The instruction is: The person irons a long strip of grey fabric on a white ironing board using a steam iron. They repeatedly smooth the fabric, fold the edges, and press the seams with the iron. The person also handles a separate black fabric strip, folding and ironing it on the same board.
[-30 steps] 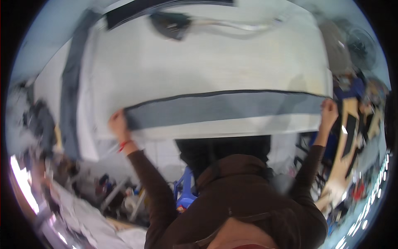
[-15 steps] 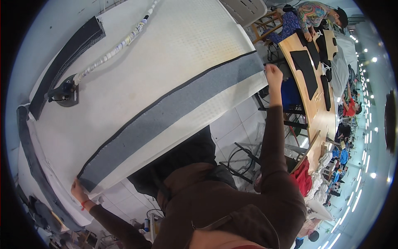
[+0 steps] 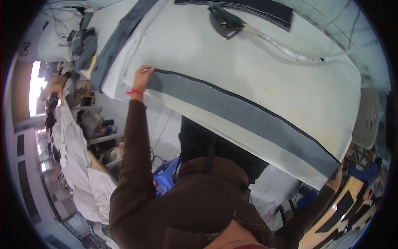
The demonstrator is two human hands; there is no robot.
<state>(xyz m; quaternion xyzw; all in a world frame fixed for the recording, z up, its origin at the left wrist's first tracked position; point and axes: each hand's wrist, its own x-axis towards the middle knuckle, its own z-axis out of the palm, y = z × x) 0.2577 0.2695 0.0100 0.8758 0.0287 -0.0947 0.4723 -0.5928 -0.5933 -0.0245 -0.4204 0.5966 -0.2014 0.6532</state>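
Observation:
A long grey fabric strip point(image 3: 232, 110) with a black upper edge lies stretched along the near side of a white-covered ironing table point(image 3: 195, 52). At its left end my left hand point(image 3: 143, 78), with a red band at the wrist, is closed in a pinch on the corner. My right hand point(image 3: 336, 181) is at the strip's other end, by the table's right corner, its fingers closed around the end and partly hidden. Beyond the strip stands a dark iron point(image 3: 226, 24), out of reach of both hands.
A wrapped hose point(image 3: 286, 50) runs right from the iron. Dark fabric pieces point(image 3: 265, 12) are stacked at the far edge, and a long grey cloth point(image 3: 120, 41) drapes over the left end. A wooden table point(image 3: 336, 216) with black pieces stands at lower right, a beige chair point(image 3: 367, 118) at right.
The view has swung toward the left, so table, iron and strip appear turned. Both hands still hold the strip's two ends, and it still lies along the near edge.

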